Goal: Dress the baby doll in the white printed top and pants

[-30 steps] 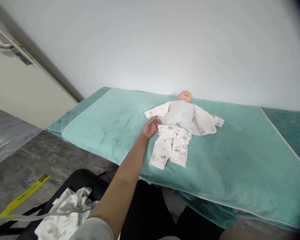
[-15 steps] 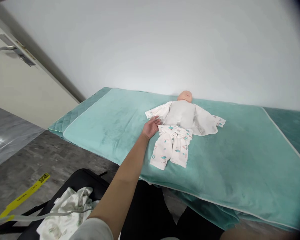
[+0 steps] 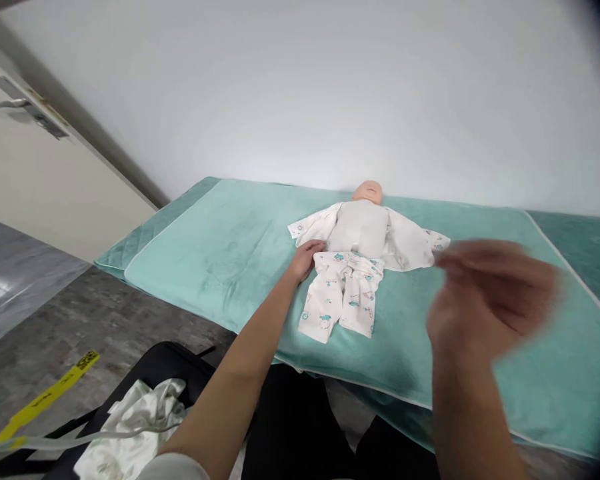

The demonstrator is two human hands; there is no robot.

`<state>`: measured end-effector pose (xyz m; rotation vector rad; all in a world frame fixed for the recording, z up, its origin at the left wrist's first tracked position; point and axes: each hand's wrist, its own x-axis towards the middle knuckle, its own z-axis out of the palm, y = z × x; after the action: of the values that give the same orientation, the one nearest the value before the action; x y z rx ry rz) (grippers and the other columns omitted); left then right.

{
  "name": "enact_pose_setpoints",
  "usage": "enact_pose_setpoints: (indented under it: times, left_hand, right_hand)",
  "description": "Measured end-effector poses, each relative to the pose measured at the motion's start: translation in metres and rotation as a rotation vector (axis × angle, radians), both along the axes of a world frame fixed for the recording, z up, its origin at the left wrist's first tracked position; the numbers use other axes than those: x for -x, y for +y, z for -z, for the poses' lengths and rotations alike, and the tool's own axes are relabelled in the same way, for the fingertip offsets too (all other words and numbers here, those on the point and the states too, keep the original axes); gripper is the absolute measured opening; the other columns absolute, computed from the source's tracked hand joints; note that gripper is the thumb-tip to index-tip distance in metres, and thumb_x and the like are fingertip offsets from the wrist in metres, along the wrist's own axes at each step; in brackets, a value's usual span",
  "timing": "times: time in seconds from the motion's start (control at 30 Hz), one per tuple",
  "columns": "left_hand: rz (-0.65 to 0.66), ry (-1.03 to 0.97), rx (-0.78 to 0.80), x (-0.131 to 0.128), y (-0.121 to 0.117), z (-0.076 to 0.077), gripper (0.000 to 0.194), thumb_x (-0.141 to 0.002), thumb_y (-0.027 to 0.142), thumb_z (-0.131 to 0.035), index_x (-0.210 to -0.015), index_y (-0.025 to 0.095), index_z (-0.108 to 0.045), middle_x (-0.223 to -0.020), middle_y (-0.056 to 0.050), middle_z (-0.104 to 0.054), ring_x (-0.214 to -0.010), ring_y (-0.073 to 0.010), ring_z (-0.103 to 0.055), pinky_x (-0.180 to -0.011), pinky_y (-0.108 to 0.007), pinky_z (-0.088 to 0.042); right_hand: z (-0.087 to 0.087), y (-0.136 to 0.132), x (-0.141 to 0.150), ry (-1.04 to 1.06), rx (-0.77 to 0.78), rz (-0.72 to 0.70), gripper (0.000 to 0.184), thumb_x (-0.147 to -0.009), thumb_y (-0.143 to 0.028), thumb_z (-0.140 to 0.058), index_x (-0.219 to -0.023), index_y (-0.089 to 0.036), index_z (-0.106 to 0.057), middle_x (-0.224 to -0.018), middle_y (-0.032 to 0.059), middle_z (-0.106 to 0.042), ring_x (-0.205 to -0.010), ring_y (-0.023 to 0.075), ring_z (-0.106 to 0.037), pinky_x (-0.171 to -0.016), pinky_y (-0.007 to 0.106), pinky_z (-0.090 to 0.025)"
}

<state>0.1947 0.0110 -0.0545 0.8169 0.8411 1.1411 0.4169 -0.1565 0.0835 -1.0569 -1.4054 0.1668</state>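
A baby doll (image 3: 359, 227) lies on its back on a teal blanket (image 3: 220, 253), head toward the wall. It wears white printed trousers (image 3: 341, 293), and an opened white printed top (image 3: 410, 243) is spread under its grey body. My left hand (image 3: 306, 259) rests on the blanket against the doll's hip, by the left sleeve of the top, fingers loosely curled on the cloth. My right hand (image 3: 490, 300) is raised in the air in front of the blanket, to the right of the doll. It is smeared by motion and holds nothing I can make out.
The blanket covers a low bed (image 3: 580, 240) against a white wall. A black chair (image 3: 160, 367) with crumpled white printed cloth (image 3: 130, 427) on it stands at lower left. Yellow tape (image 3: 45, 397) lies on the grey floor. A door with a lever handle (image 3: 5, 105) is at far left.
My right hand has come up into view on the right, moving fast. My left hand has shifted slightly closer to the doll's hip.
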Motion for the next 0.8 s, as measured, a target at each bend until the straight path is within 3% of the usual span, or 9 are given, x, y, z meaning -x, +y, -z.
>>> enact_pose_setpoints:
  times: [0.07,0.17,0.27,0.33,0.43,0.53,0.7,0.8]
  left_hand:
    - [-0.008,0.072,-0.007,-0.005,-0.004,-0.003,0.017,-0.069,0.015,-0.083,-0.083,0.014,-0.074,-0.074,-0.003,-0.069,-0.067,-0.0123,-0.059,-0.065,-0.026,-0.044]
    - [-0.002,0.139,-0.042,-0.007,-0.01,-0.013,0.014,-0.068,0.015,-0.084,-0.078,0.015,-0.074,-0.072,-0.001,-0.068,-0.067,-0.0118,-0.056,-0.065,-0.025,-0.041]
    - [0.033,0.168,-0.089,-0.004,-0.017,-0.022,0.015,-0.067,0.019,-0.085,-0.074,0.016,-0.072,-0.067,0.002,-0.062,-0.064,-0.0102,-0.05,-0.061,-0.024,-0.036]
    - [0.079,0.178,-0.113,-0.002,-0.02,-0.025,0.016,-0.067,0.023,-0.084,-0.072,0.016,-0.07,-0.065,0.002,-0.058,-0.061,-0.0095,-0.047,-0.06,-0.023,-0.033]
    - [0.168,0.203,-0.136,0.001,-0.023,-0.026,0.018,-0.067,0.026,-0.083,-0.068,0.016,-0.069,-0.066,0.002,-0.056,-0.061,-0.0097,-0.045,-0.06,-0.023,-0.032]
    - [0.266,0.239,-0.167,0.007,-0.023,-0.025,0.018,-0.064,0.027,-0.083,-0.071,0.015,-0.073,-0.075,-0.002,-0.059,-0.069,-0.0124,-0.049,-0.065,-0.025,-0.035]
    - [0.505,0.343,-0.358,0.019,-0.02,-0.022,0.031,-0.066,0.033,-0.083,-0.092,0.018,-0.079,-0.1,-0.006,-0.056,-0.092,-0.0191,-0.052,-0.079,-0.027,-0.039]
    - [0.516,0.402,-0.38,0.02,-0.022,-0.019,0.024,-0.066,0.03,-0.084,-0.087,0.02,-0.078,-0.101,-0.005,-0.052,-0.095,-0.0196,-0.05,-0.084,-0.028,-0.039]
  right_hand:
    - [0.02,0.031,0.0,0.053,0.123,0.042,0.014,-0.094,-0.034,-0.052,-0.094,-0.027,-0.063,-0.1,0.0063,-0.063,-0.095,0.0239,-0.062,-0.08,0.042,-0.053]
    - [0.064,0.079,-0.002,0.087,0.436,0.044,0.014,-0.084,-0.038,-0.058,-0.081,-0.024,-0.061,-0.082,0.0043,-0.062,-0.079,0.0215,-0.057,-0.075,0.039,-0.048]
    - [0.102,0.103,-0.009,0.166,0.458,0.026,0.022,-0.082,-0.046,-0.059,-0.079,-0.024,-0.058,-0.073,-0.0002,-0.053,-0.072,0.0173,-0.05,-0.072,0.033,-0.044]
    - [0.117,0.105,-0.017,0.17,0.47,-0.048,0.028,-0.082,-0.051,-0.061,-0.076,-0.024,-0.056,-0.067,-0.0024,-0.048,-0.069,0.016,-0.046,-0.067,0.031,-0.041]
    - [0.125,0.097,-0.033,0.098,0.516,-0.248,0.033,-0.079,-0.053,-0.069,-0.071,-0.023,-0.057,-0.066,-0.0027,-0.048,-0.065,0.015,-0.044,-0.063,0.03,-0.038]
    - [0.124,0.088,-0.049,0.005,0.52,-0.431,0.03,-0.077,-0.051,-0.074,-0.079,-0.022,-0.064,-0.082,0.0007,-0.056,-0.075,0.0166,-0.051,-0.068,0.031,-0.041]
    - [0.113,0.078,-0.061,-0.17,0.564,-0.545,0.028,-0.08,-0.05,-0.075,-0.094,-0.025,-0.073,-0.101,0.0054,-0.055,-0.099,0.0232,-0.055,-0.09,0.038,-0.046]
    - [0.108,0.071,-0.06,-0.192,0.553,-0.599,0.024,-0.083,-0.047,-0.073,-0.095,-0.027,-0.074,-0.106,0.0064,-0.054,-0.106,0.0247,-0.055,-0.099,0.041,-0.045]
